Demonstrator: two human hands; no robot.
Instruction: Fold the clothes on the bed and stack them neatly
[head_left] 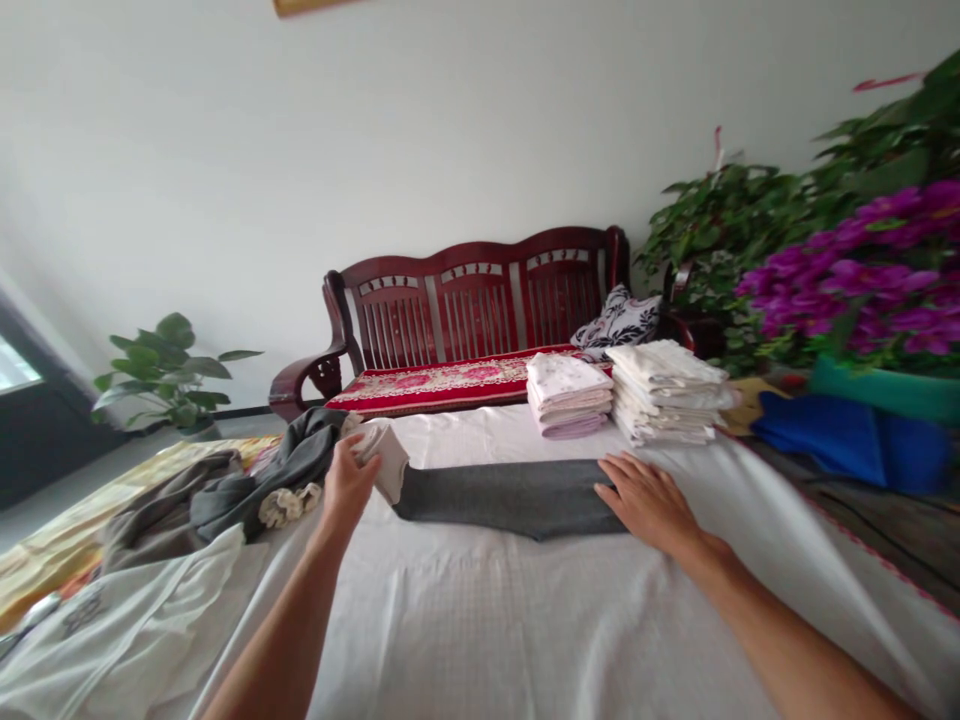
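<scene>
A pair of dark grey trousers (502, 495), folded lengthwise into a long strip, lies across the white cloth (465, 620) on the table. At the strip's left end, my left hand (351, 478) pinches a pale section (390, 462) that is lifted a little off the cloth. My right hand (649, 500) rests flat on the right end, its fingers spread. Behind it stand a stack of folded white clothes (667, 390) and a smaller stack of pinkish folded clothes (568, 395).
Loose grey clothes (225, 500) and a sheer white garment (135, 620) lie in a heap on the left. Beyond the table is a dark red wooden bench (472, 310) with a patterned cushion (619, 318). Purple flowers (862, 270) and blue fabric (847, 440) are on the right.
</scene>
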